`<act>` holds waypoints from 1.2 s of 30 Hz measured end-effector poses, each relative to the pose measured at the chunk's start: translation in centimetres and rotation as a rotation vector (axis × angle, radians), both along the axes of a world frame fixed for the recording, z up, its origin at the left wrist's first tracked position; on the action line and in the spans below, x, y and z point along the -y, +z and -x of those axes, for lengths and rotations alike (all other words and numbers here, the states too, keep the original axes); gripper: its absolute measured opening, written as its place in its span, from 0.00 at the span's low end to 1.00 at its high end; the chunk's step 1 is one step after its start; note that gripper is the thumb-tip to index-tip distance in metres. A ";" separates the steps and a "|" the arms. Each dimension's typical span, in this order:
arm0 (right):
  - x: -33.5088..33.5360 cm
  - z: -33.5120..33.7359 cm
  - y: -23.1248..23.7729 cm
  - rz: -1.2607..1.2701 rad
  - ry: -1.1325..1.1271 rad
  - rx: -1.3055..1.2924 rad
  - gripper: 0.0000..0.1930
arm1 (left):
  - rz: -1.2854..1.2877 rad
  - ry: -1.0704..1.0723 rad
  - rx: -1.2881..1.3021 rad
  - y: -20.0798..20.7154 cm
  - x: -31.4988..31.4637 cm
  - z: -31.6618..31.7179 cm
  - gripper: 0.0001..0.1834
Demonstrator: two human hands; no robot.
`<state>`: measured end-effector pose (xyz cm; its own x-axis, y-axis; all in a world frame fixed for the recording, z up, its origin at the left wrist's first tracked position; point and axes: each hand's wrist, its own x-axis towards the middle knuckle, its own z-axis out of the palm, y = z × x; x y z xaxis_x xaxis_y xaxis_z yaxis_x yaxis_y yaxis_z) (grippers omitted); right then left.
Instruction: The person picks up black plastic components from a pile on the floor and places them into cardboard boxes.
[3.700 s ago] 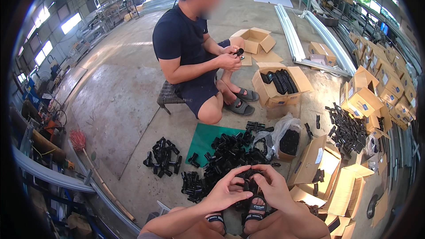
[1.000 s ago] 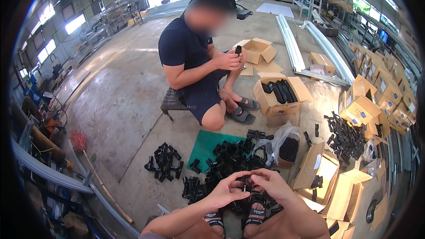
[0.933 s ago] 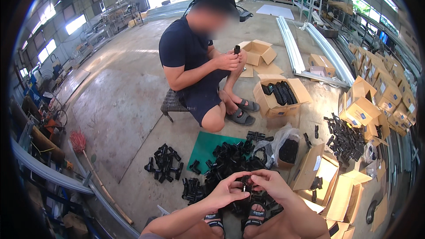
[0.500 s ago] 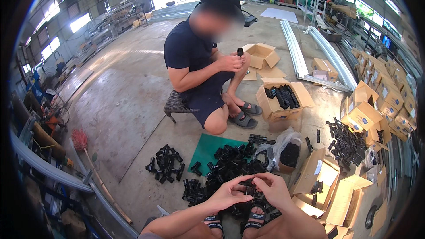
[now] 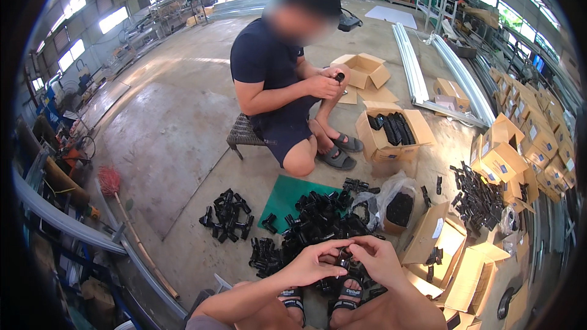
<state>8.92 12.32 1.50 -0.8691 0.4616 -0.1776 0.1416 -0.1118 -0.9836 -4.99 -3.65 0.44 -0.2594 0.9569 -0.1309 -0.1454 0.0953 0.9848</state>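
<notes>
My left hand (image 5: 315, 263) is closed around a small black pipe joint (image 5: 345, 263), thumb on its near side. From the other side, the bent fingers of my right hand (image 5: 374, 256) pinch the top of the same joint, and the fingertips of both hands nearly meet there. Fingers cover much of the piece. Just beyond my hands, a heap of similar black joints (image 5: 315, 214) spreads over a green sheet (image 5: 284, 192) on the floor. Smaller groups of joints (image 5: 227, 215) lie left of it.
Facing me, a co-worker (image 5: 263, 55) on a woven stool holds a black joint (image 5: 340, 77). An open carton (image 5: 391, 153) of black parts stands by their feet. Open boxes (image 5: 474, 281), a bag-lined box (image 5: 398, 211) and loose black parts (image 5: 480, 198) are on my right; a broom (image 5: 143, 247) lies left.
The view has shifted slightly. My hands keep hold of the joint, which has tilted a little between my fingers. The co-worker's hands have turned their joint from upright to end-on.
</notes>
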 end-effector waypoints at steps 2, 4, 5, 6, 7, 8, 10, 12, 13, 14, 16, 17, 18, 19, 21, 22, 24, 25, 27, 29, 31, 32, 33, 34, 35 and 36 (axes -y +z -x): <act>0.0 0.0 0.0 -0.002 0.005 -0.011 0.14 | -0.008 -0.019 0.068 0.2 -0.1 0.1 0.38; 0.3 0.0 0.6 -0.018 -0.008 -0.010 0.14 | 0.003 -0.019 0.041 0.4 0.1 0.1 0.38; 0.3 -0.1 0.9 -0.026 -0.014 -0.009 0.13 | 0.003 -0.020 0.049 0.7 0.0 0.1 0.39; 0.2 -0.1 0.9 -0.091 -0.010 -0.002 0.14 | -0.049 -0.021 0.069 1.0 -0.1 0.0 0.38; 0.1 -0.1 0.7 -0.094 -0.005 0.001 0.14 | -0.024 -0.027 0.094 1.2 0.0 0.0 0.37; 0.1 -0.2 0.4 -0.088 0.003 0.011 0.14 | -0.058 -0.008 0.124 0.6 0.1 -0.3 0.37; -0.1 -0.1 -0.5 -0.095 0.000 -0.036 0.15 | -0.088 0.008 0.196 0.3 -0.2 -0.4 0.37; 0.3 0.2 0.4 -0.023 0.005 -0.010 0.16 | -0.056 0.042 0.186 -0.3 0.2 -0.5 0.38; 0.0 0.3 1.3 -0.140 0.035 -0.016 0.18 | -0.087 0.057 0.174 -0.1 -0.1 -0.3 0.38; 0.1 0.1 1.0 -0.176 0.037 -0.062 0.20 | -0.041 0.063 0.089 0.3 0.1 -0.3 0.38; 0.3 -0.2 0.8 -0.196 0.029 -0.087 0.22 | -0.049 0.064 0.071 0.8 0.1 -0.3 0.39; 0.3 -0.3 1.0 -0.180 0.019 -0.067 0.23 | -0.056 0.066 0.055 0.9 0.1 -0.3 0.39; 0.3 -0.3 1.1 -0.165 0.008 -0.046 0.24 | -0.043 0.069 0.090 0.8 0.2 -0.4 0.40; 0.3 -0.3 1.1 -0.165 0.006 -0.050 0.24 | -0.039 0.070 0.084 0.8 0.2 -0.4 0.40; 0.3 -0.1 1.2 -0.164 0.003 -0.057 0.24 | -0.032 0.071 0.073 1.0 0.2 -0.4 0.40; 0.3 -0.1 1.3 -0.138 0.005 -0.059 0.24 | -0.039 0.088 0.086 1.0 0.2 -0.4 0.40; 0.2 -0.1 1.4 -0.084 0.009 -0.061 0.24 | -0.053 0.122 0.111 1.3 0.0 -0.4 0.39; 0.2 -0.1 1.5 -0.083 0.004 -0.067 0.24 | -0.061 0.118 0.095 1.3 0.0 -0.5 0.38; 0.3 -0.2 1.6 -0.081 -0.006 -0.078 0.24 | -0.076 0.110 0.064 1.3 0.0 -0.7 0.37; 0.2 -0.4 1.6 -0.093 -0.008 -0.066 0.23 | -0.093 0.110 -0.021 1.3 0.0 -0.9 0.37; 0.0 -0.3 1.4 -0.126 -0.002 -0.079 0.23 | -0.111 0.108 -0.063 0.9 0.0 -1.0 0.36; 0.0 -0.3 1.0 -0.152 0.005 -0.098 0.22 | -0.121 0.107 -0.062 0.4 0.1 -0.9 0.35; 0.2 -0.3 0.6 -0.177 0.013 -0.116 0.22 | -0.130 0.107 -0.060 0.0 0.2 -0.9 0.35; 0.6 -0.2 1.3 -0.152 -0.004 -0.056 0.22 | -0.161 0.110 -0.007 0.1 0.3 -0.8 0.33; 0.6 -0.4 1.6 -0.197 0.005 -0.021 0.23 | -0.073 0.114 -0.133 0.3 0.4 -0.9 0.32; 0.6 -0.6 1.6 -0.144 -0.004 -0.068 0.23 | -0.126 0.122 -0.126 0.9 0.4 -1.0 0.32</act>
